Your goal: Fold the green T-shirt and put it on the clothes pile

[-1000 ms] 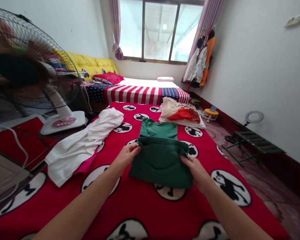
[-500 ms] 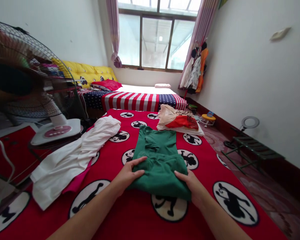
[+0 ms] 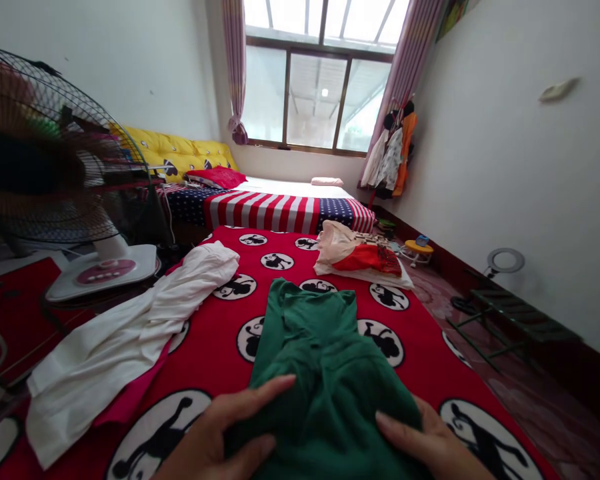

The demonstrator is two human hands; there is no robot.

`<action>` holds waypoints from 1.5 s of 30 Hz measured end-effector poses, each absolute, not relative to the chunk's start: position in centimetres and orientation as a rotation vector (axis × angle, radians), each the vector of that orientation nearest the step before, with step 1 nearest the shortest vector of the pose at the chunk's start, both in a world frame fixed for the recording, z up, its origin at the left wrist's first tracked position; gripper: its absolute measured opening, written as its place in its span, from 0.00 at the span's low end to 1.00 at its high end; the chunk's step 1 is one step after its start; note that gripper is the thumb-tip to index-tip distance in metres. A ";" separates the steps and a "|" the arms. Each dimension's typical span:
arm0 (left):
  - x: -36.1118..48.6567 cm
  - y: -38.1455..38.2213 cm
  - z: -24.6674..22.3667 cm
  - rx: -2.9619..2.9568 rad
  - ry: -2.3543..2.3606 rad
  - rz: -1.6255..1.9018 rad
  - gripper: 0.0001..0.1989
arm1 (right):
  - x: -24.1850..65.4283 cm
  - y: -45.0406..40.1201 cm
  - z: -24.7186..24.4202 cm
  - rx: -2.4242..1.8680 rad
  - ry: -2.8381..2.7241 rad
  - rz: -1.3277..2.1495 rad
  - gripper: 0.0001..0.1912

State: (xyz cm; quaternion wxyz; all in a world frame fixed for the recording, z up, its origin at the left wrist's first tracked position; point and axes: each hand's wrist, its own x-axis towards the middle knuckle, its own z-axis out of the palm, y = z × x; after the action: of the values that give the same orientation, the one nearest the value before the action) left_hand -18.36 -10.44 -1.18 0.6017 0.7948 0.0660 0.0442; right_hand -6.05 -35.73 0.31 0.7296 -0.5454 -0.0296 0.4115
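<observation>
A green garment (image 3: 325, 373), partly folded, lies on the red blanket (image 3: 275, 243) with black-and-white monkey prints. At its lower left edge, my left hand (image 3: 235, 427) grips the cloth, thumb and a finger on top. My right hand (image 3: 425, 433) holds the lower right side, thumb on top and the other fingers mostly hidden by cloth. The fabric between the hands is rumpled. To the left, a white garment (image 3: 140, 320) lies over a dark pink one (image 3: 130, 397). Beyond the green cloth rests a pile of beige and red clothes (image 3: 363, 257).
A fan (image 3: 40, 153) stands at the left. Behind the blanket is a bed with a striped, starred cover (image 3: 265, 210). On the right are a green folding stool (image 3: 520, 317), a ring light (image 3: 506, 260) and a small yellow stool (image 3: 419, 248).
Both hands have moved nearer to me, drawing the lower part of the green garment with them. Its cloth is now more stretched and creased. The view has tilted slightly upward.
</observation>
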 end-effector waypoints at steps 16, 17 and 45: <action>-1.6 -4.8 -8.2 1.678 0.261 0.358 0.25 | 9.2 -29.6 -8.5 -1.348 -0.155 0.318 0.46; -1.8 -4.9 -8.0 1.671 0.282 0.358 0.26 | 9.1 -29.6 -8.5 -1.368 -0.164 0.298 0.44; 3.7 -5.4 -8.7 2.807 0.267 0.335 0.38 | 11.4 -24.5 -8.2 -2.830 -0.658 -0.123 0.39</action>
State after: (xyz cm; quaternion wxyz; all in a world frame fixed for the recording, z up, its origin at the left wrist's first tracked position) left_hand 3.66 -5.38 -8.67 0.1506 0.9773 0.0929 0.1167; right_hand 11.41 -24.48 -8.24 0.1164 -0.9665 -0.2248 -0.0418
